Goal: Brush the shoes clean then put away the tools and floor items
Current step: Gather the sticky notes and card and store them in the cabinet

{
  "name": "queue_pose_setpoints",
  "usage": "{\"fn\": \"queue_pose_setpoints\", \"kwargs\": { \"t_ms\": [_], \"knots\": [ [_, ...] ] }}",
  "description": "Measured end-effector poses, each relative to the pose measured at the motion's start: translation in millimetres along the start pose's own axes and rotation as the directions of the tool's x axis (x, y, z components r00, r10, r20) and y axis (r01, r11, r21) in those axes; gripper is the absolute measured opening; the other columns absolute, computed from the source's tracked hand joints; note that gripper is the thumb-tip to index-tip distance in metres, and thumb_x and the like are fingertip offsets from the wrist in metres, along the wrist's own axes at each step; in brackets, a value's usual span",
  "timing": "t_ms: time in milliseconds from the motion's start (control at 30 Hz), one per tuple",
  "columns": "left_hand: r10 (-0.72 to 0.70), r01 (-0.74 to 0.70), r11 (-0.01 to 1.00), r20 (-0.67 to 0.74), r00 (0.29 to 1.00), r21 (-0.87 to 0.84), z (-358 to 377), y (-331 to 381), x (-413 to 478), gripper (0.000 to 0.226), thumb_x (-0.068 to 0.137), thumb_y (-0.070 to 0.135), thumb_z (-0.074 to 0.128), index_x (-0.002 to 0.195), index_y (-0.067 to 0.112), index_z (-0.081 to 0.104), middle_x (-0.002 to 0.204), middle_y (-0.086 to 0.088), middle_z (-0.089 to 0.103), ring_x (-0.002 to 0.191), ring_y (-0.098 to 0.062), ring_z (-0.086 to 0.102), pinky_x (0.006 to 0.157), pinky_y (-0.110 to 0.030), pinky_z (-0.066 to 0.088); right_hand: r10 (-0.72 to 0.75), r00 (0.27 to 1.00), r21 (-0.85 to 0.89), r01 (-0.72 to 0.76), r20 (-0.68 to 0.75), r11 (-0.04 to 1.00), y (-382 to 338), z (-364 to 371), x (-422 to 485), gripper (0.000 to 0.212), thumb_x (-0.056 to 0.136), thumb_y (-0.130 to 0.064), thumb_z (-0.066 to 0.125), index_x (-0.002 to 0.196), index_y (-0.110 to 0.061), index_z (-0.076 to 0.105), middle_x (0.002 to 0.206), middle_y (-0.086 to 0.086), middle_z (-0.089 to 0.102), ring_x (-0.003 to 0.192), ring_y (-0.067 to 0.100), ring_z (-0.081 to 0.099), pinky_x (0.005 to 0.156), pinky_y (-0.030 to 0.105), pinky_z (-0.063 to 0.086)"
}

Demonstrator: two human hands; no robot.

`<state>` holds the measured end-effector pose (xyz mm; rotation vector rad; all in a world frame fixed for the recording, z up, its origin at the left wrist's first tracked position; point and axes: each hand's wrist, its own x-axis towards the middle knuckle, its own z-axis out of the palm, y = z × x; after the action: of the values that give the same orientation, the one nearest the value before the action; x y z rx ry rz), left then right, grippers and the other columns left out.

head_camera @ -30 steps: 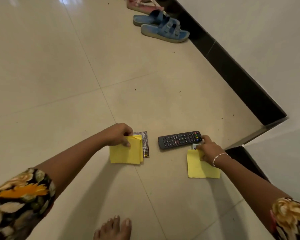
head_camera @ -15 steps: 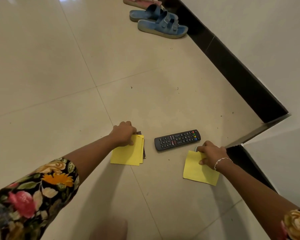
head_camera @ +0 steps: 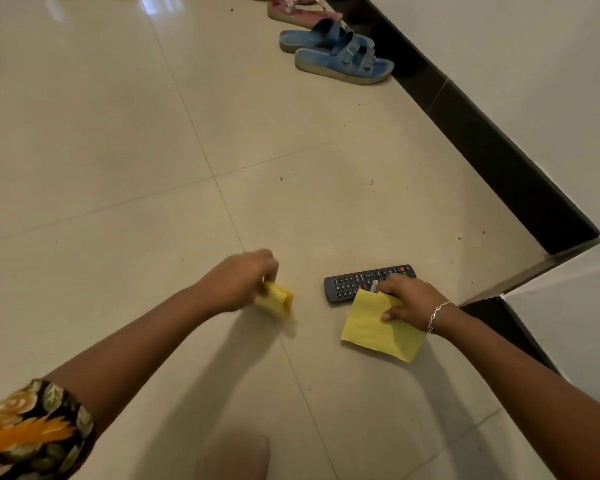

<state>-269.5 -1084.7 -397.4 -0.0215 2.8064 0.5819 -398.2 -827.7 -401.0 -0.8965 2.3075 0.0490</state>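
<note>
Both arms out fwd, L grip (head_camera: 239,280) & R grip (head_camera: 409,299) curled, pinching.

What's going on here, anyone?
A person is picking items up off the tiled floor. The left-hand grip pinches a folded yellow stack, motion-blurred and apparently lifted. The right-hand grip holds a single yellow sheet plus a small grey item I can't identify, at the near edge of the black remote, which lies on the floor. Blue sandals sit by the wall, untouched.
</note>
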Motion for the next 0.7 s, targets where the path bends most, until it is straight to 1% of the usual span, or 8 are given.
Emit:
{"fn": "queue_pose_setpoints", "kwargs": {
  "t_ms": [67,167,300,400,467,500,600,700],
  "knots": [
    [-0.089,0.086,0.996,0.242,0.966,0.023,-3,-1,-4,0.016,0.081,0.013,0.066,0.096,0.012,0.059,0.099,0.0,0.054,0.091,-0.019,0.052,0.071,-0.029,0.041,-0.016,1.0,-0.016,0.016,0.011,1.0,-5,-1,1,0.037,0.085,-0.025,0.063,0.12,-0.018,0.052,0.121,0.005,0.049,0.112,0.021,0.047,0.08,0.025,0.034],
    [-0.169,0.203,0.978,0.409,0.897,-0.041,-24,-13,-2,0.017,0.078,0.015,0.07,0.079,0.017,0.054,0.08,0.003,0.051,0.077,-0.015,0.047,0.058,-0.023,0.034,-0.029,0.999,-0.023,0.03,0.019,0.999,-10,0,2,0.041,0.085,-0.024,0.063,0.123,-0.019,0.051,0.123,0.005,0.048,0.115,0.022,0.046,0.086,0.025,0.036],
    [-0.165,0.206,0.979,0.61,0.775,0.002,-24,-18,7,0.018,0.079,0.015,0.07,0.079,0.012,0.052,0.08,-0.001,0.052,0.07,-0.012,0.044,0.055,-0.02,0.033,-0.044,0.998,-0.035,0.046,0.037,0.998,-12,3,0,0.042,0.084,-0.025,0.064,0.123,-0.019,0.051,0.123,0.005,0.048,0.115,0.022,0.046,0.084,0.025,0.036],
    [-0.147,0.223,0.971,0.516,0.844,-0.087,-9,-20,17,0.022,0.079,0.014,0.07,0.07,0.016,0.049,0.077,0.0,0.05,0.07,-0.014,0.044,0.055,-0.022,0.031,-0.052,0.998,-0.045,0.054,0.045,0.998,-13,4,0,0.042,0.084,-0.025,0.064,0.124,-0.018,0.05,0.124,0.005,0.047,0.116,0.022,0.046,0.084,0.024,0.035],
    [-0.142,0.199,0.977,0.473,0.869,-0.072,1,-20,23,0.017,0.079,0.015,0.07,0.078,0.013,0.053,0.085,-0.002,0.051,0.078,-0.017,0.045,0.057,-0.024,0.032,-0.056,0.997,-0.049,0.059,0.058,0.997,-14,6,-1,0.043,0.084,-0.025,0.064,0.125,-0.019,0.05,0.124,0.005,0.047,0.116,0.022,0.046,0.083,0.023,0.035],
    [-0.146,0.174,0.985,0.489,0.86,-0.012,7,-19,24,0.016,0.08,0.016,0.069,0.088,0.01,0.057,0.089,-0.003,0.05,0.081,-0.018,0.045,0.06,-0.026,0.033,-0.059,0.996,-0.053,0.063,0.068,0.997,-14,7,-2,0.044,0.084,-0.025,0.064,0.125,-0.019,0.05,0.125,0.005,0.047,0.116,0.022,0.046,0.083,0.023,0.035],
    [-0.153,0.034,0.973,0.523,0.839,0.23,29,-14,24,0.046,0.08,0.019,0.07,0.12,0.008,0.052,0.111,-0.01,0.048,0.1,-0.024,0.049,0.074,-0.029,0.037,-0.074,0.994,-0.056,0.079,0.086,0.995,-17,10,-4,0.044,0.084,-0.025,0.064,0.126,-0.019,0.05,0.125,0.005,0.046,0.116,0.022,0.047,0.083,0.023,0.035],
    [-0.127,-0.06,0.916,0.428,0.895,0.397,46,-13,19,0.067,0.077,0.022,0.072,0.132,0.013,0.035,0.13,-0.008,0.041,0.119,-0.026,0.042,0.085,-0.035,0.042,-0.083,0.993,-0.032,0.086,0.083,0.996,-21,13,-4,0.045,0.085,-0.024,0.063,0.127,-0.019,0.049,0.124,0.005,0.046,0.115,0.023,0.047,0.083,0.026,0.036]
  ]
}}
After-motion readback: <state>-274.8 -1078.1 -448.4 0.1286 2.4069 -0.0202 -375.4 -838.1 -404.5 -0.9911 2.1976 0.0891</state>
